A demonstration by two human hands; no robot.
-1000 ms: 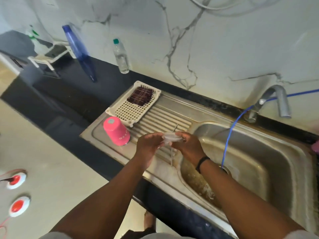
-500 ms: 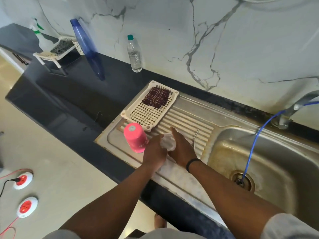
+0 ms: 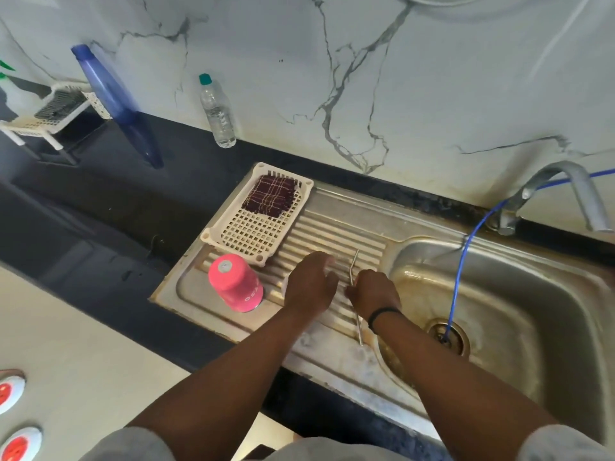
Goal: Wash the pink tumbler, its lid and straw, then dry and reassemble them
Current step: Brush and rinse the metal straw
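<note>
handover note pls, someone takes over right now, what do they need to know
Left hand: lies knuckles up on the ribbed drainboard; whether it holds the lid cannot be told.
Right hand: grips the metal straw at its bend.
Pink tumbler: upside down on the drainboard, beside the white basket holding a checked cloth.
Washing looks done. Left: drying, reassembly.

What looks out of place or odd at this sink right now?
A blue hose runs from behind the tap down into the sink drain, which is unusual. The basin is brown-stained. The tumbler standing upside down on the drainboard looks deliberate, for draining.
</note>
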